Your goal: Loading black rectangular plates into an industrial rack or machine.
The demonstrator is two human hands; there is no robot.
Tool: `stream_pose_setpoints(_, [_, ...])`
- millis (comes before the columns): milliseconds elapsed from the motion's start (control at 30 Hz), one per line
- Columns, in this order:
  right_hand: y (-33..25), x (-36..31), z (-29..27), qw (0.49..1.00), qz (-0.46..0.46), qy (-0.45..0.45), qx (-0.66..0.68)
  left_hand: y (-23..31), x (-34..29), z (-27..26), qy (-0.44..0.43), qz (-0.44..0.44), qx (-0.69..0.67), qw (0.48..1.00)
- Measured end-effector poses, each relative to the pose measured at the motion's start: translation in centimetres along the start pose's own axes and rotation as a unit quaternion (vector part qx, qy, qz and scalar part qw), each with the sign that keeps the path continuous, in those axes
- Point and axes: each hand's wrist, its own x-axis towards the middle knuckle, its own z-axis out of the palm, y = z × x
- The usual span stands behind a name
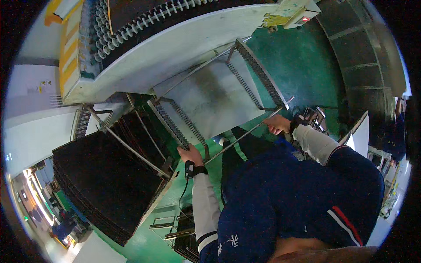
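My left hand [190, 154] is closed around the near left corner of an empty-looking metal slotted rack [262, 72], at the end of a toothed rail. My right hand [277, 123] grips the rack's near bar by the right corner, fingers curled round it. Toothed rails run along both sides of the rack, joined by thin bars. It sits tilted in the view, over or on a pale flat sheet [215, 94]; whether they touch I cannot tell. A black device with a cable is strapped at my left wrist.
Beyond the rack stands a pale machine [171, 44] with rows of rollers [144, 26]. At left, a stack of dark boards [105, 175] sits by another metal rack [127, 149]. More metal racks [180, 234] stand low near my left arm. The floor [298, 65] is green.
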Motion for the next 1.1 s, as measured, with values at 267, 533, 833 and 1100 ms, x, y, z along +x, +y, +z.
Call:
stream_pose_setpoints(267, [1.1,-1.7,3.2,0.963,-0.225,0.085,-0.124,-1.9,0.6,1.3,0.011,0.015,0.024,1.0])
stream_pose_setpoints(533, [1.7,0.5,1.9,0.934,-0.25,0.11,-0.231,-2.8,1.1,1.9,0.0,0.037,0.013,0.999])
stream_pose_setpoints(833, [-0.7,-0.6,2.2,0.95,-0.097,0.139,-0.262,-5.2,1.7,3.4,0.042,0.075,0.04,0.996])
stream_pose_setpoints(1100, [-0.7,-3.9,4.1,0.958,-0.176,0.219,-0.063,-7.3,3.5,4.9,-0.022,0.002,-0.151,0.988])
